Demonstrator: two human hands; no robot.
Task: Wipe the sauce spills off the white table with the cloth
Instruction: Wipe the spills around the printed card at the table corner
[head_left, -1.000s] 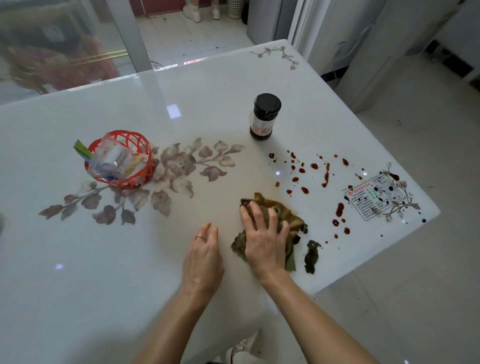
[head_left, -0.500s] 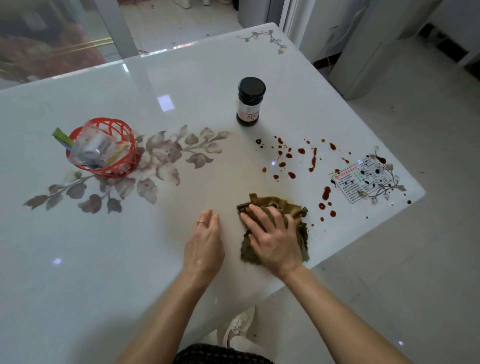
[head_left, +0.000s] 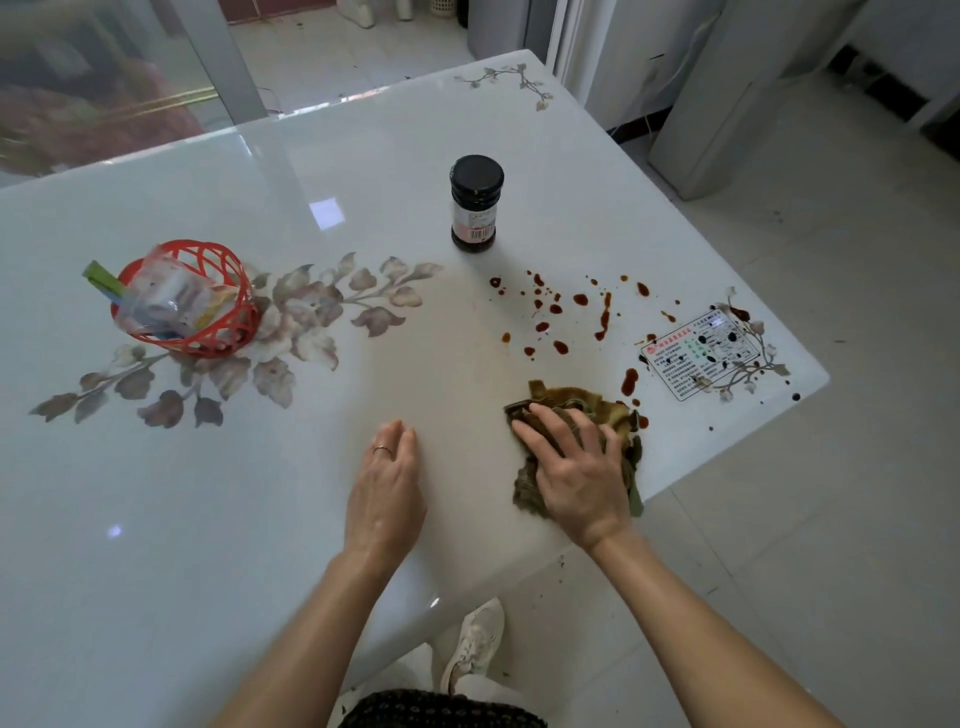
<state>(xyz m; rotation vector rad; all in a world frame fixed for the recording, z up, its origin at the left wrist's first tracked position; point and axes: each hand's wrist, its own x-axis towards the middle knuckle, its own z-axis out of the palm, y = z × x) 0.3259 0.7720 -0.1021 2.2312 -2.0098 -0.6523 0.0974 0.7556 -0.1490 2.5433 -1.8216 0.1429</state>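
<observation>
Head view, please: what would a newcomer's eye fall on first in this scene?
Dark red sauce spills stand out first, scattered over the right part of the white table between the black-lidded jar and the corner. Just nearer, the right hand presses an olive-brown cloth flat by the table edge, the left hand resting open beside it. A red basket sits at far left.
</observation>
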